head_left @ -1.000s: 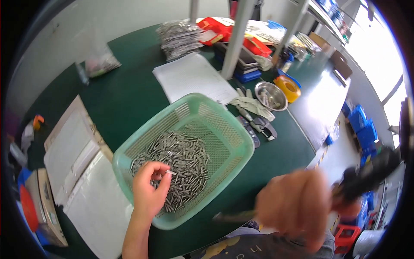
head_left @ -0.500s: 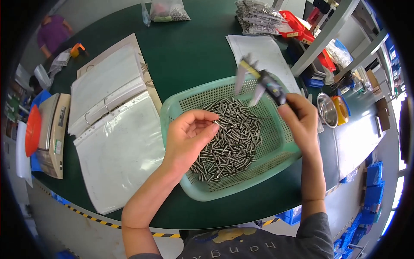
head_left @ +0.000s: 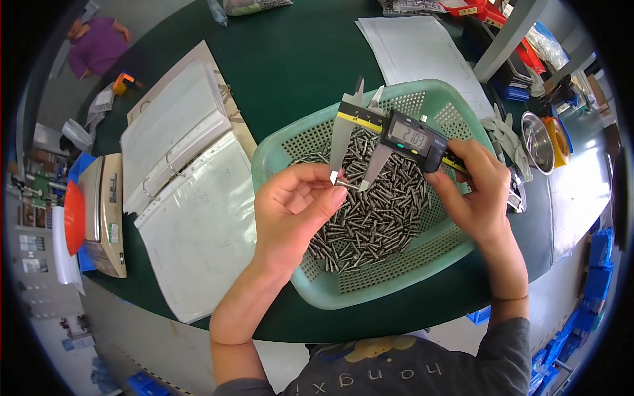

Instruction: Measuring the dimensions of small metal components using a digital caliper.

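Between thumb and forefinger, my left hand [head_left: 294,204] pinches a small metal pin [head_left: 347,185], held level above the basket. My right hand [head_left: 474,188] is closed round a black digital caliper [head_left: 413,140] with a lit display and a yellow strip along its beam. The caliper's long jaws point down and stand apart, with the pin lying between their tips. Whether both jaws touch the pin I cannot tell. Below my hands, a pale green perforated basket [head_left: 370,295] holds a heap of similar metal pins [head_left: 376,231].
An open ring binder [head_left: 198,231] with plastic sleeves lies left of the basket, a beige scale [head_left: 105,218] beyond it. Paper sheets [head_left: 422,53] lie behind the basket. To the right are a glove [head_left: 508,142] and a metal bowl [head_left: 537,142]. A person in purple [head_left: 99,43] stands far left.
The caliper has come left and down from a raised, blurred position, and its jaws now sit at the pin. My left hand still pinches the pin. The view has shifted slightly.
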Motion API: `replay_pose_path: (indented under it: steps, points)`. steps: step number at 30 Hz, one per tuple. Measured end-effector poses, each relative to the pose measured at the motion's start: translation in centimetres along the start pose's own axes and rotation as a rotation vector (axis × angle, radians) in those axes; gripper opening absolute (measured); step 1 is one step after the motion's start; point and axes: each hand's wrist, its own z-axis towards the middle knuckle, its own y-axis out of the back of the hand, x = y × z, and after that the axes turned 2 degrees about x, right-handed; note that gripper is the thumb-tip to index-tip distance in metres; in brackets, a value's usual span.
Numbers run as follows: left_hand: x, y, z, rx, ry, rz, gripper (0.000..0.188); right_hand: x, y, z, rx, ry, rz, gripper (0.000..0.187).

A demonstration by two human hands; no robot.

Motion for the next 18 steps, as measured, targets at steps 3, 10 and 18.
replay_pose_path:
  steps: [3,10,18]
  points:
    - [-0.09,0.02,-0.12,0.013,0.027,-0.009,0.020,-0.27,-0.18,-0.13,-0.005,0.039,0.001,0.031]
    - [0.02,0.27,-0.18,0.021,0.003,-0.020,0.019,-0.16,-0.26,-0.28,-0.015,0.045,-0.021,0.031]
    - [-0.18,0.04,-0.12,0.039,-0.008,0.011,0.017,0.15,0.06,-0.22,-0.012,0.014,-0.070,0.033]
